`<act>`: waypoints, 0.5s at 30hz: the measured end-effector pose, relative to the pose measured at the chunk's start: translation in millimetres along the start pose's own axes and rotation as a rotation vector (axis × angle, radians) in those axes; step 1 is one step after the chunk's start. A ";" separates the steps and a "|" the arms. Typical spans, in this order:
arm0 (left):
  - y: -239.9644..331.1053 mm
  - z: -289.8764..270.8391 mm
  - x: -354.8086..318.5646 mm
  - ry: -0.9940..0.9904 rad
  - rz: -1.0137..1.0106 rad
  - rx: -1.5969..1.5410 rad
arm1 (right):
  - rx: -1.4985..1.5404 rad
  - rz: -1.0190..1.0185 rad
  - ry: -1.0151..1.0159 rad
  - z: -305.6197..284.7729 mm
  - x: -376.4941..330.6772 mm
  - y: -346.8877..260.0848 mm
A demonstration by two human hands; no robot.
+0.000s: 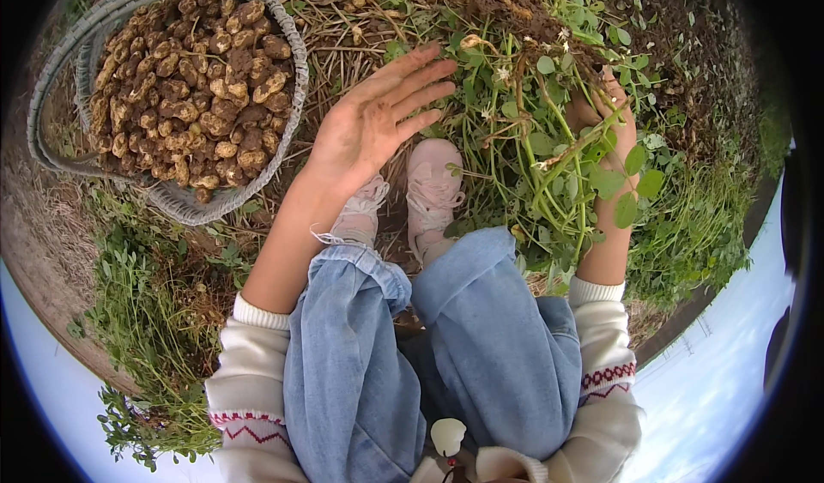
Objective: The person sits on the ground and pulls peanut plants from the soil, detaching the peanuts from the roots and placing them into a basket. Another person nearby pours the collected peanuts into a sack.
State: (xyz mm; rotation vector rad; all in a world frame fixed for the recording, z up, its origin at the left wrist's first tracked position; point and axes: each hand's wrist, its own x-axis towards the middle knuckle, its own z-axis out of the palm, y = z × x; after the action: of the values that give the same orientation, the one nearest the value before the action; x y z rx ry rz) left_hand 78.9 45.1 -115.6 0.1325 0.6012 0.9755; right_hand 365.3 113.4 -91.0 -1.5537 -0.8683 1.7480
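Note:
My left hand (pixel 374 121) is stretched out with its fingers extended and holds nothing. It hovers between the basket of peanuts and a leafy peanut plant (pixel 539 146). My right hand (pixel 611 110) is closed round the plant near its soil-covered root end, with leaves and stems hiding part of the fingers. Green stems hang toward my knees from that grip. A pale peanut pod (pixel 471 42) shows at the plant's left side, close to my left fingertips. Unshelled, muddy peanuts (pixel 189 84) heap up inside the grey woven basket (pixel 299 63) at the upper left.
My pink shoes (pixel 433 183) stand between my arms, below the plant. Dry straw (pixel 343 20) covers the soil ahead. More uprooted green plants (pixel 137 303) lie at the left, and another leafy pile (pixel 695 234) lies at the right. The basket's handle (pixel 43 97) leans outward to the left.

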 end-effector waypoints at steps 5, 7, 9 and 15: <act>7.8 14.5 -14.1 -0.001 -0.004 0.102 | 0.042 -0.118 0.189 15.5 -14.8 -49.6; 15.5 23.0 -23.7 0.001 -0.011 0.174 | 0.031 -0.161 0.337 27.3 -24.7 -78.5; 20.4 38.8 -31.8 -0.029 0.001 0.231 | 0.035 -0.218 -0.191 -25.9 -15.2 -113.3; 41.9 85.0 -82.9 -0.121 0.091 0.540 | -0.677 -0.628 0.115 -19.1 -54.4 -189.1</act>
State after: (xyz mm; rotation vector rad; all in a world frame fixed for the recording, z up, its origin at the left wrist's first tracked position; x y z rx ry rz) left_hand 59.2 15.2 5.1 0.6982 0.7402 0.8651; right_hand 395.9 180.2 92.6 -1.5008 -1.7765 0.9425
